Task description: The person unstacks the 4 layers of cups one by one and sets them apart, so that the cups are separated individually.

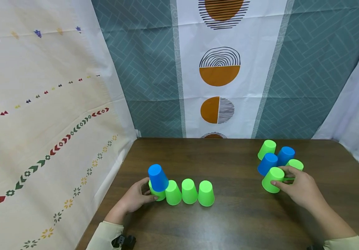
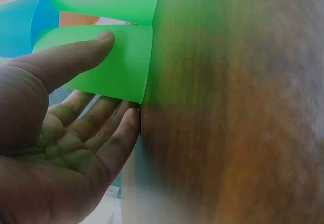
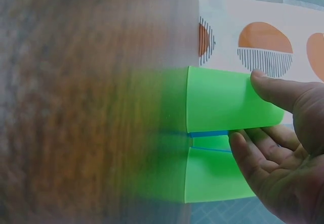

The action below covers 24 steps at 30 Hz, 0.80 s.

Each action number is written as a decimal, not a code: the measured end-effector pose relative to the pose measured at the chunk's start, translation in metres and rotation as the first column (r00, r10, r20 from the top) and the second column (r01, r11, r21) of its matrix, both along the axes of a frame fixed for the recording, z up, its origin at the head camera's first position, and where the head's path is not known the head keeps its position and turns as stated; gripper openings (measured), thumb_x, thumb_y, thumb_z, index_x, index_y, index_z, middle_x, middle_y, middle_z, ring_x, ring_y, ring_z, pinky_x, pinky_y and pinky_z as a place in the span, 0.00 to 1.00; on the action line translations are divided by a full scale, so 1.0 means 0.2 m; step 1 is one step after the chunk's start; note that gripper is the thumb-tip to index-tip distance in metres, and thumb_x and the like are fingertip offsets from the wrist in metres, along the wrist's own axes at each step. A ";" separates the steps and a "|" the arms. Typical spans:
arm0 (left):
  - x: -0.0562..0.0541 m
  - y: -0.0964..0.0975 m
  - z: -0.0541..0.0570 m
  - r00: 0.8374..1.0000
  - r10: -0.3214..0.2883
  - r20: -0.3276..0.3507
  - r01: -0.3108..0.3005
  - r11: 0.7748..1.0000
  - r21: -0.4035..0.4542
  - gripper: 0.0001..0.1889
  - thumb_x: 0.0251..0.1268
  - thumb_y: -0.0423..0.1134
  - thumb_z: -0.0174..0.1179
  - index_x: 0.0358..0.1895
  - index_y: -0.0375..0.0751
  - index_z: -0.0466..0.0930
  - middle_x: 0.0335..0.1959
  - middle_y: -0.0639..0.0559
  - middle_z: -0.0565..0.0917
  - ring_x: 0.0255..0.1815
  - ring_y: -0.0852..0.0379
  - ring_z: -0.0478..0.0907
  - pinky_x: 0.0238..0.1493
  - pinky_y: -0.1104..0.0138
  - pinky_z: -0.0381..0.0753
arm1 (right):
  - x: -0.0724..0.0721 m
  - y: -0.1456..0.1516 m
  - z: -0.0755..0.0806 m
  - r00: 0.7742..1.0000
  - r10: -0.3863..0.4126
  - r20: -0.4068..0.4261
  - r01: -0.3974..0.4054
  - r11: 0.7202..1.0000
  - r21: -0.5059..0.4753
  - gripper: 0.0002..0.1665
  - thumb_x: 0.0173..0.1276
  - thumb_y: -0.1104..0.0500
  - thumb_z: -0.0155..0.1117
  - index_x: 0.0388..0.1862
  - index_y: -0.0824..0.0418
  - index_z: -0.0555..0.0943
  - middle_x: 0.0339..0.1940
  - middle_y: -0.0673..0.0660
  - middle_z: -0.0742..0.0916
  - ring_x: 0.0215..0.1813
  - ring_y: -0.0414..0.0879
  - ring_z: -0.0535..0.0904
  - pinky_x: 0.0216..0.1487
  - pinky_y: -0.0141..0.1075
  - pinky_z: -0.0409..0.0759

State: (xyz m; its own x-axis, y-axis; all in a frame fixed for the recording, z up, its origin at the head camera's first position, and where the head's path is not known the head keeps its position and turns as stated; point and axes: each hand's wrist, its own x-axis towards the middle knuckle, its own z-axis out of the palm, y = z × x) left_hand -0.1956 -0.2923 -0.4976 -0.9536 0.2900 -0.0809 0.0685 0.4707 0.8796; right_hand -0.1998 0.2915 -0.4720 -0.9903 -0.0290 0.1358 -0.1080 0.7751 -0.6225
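Several upside-down green cups stand in a row on the left of the table. My left hand [image 1: 137,196] holds the leftmost green cup [image 2: 126,64], its thumb [image 2: 104,41] on one side and fingers on the other. An upside-down blue cup [image 1: 158,177] sits on top at that end of the row, apparently across the two leftmost green cups. At the right, my right hand [image 1: 301,185] holds the front green cup [image 1: 272,180] of a cluster between thumb and fingers. In the right wrist view, that cup's [image 3: 223,100] rim is at the tabletop.
Behind the right-held cup stand two blue cups [image 1: 267,164], a green cup [image 1: 266,149] at the back and another green cup [image 1: 295,164] by the right hand. The brown wooden table [image 1: 229,222] meets a patterned curtain [image 1: 148,69] behind. A white cloth [image 1: 57,121] hangs at left.
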 end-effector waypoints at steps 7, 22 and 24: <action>0.00 0.00 0.00 1.000 0.008 -0.009 -0.008 1.000 -0.019 0.35 0.62 0.35 0.77 0.72 0.38 0.72 0.69 0.41 0.77 0.76 0.33 0.68 0.70 0.45 0.74 | 0.00 0.00 0.01 1.000 -0.006 0.007 0.006 1.000 0.024 0.48 0.63 0.37 0.78 0.69 0.70 0.75 0.54 0.71 0.87 0.55 0.71 0.83 0.33 0.44 0.85; 0.01 -0.01 0.01 1.000 -0.005 -0.022 0.005 1.000 -0.022 0.33 0.63 0.36 0.76 0.70 0.37 0.73 0.66 0.42 0.79 0.74 0.33 0.70 0.70 0.45 0.74 | 0.05 -0.10 0.14 0.967 -0.019 -0.255 0.040 0.996 0.075 0.43 0.65 0.44 0.79 0.69 0.67 0.76 0.62 0.69 0.83 0.53 0.73 0.84 0.46 0.70 0.80; 0.01 -0.01 0.01 1.000 -0.004 -0.024 0.004 1.000 -0.015 0.33 0.63 0.35 0.76 0.70 0.36 0.73 0.66 0.41 0.79 0.74 0.32 0.70 0.70 0.44 0.74 | 0.06 -0.16 0.21 0.950 -0.017 -0.311 0.035 0.998 0.053 0.40 0.65 0.46 0.80 0.69 0.63 0.78 0.60 0.66 0.86 0.53 0.70 0.85 0.48 0.63 0.82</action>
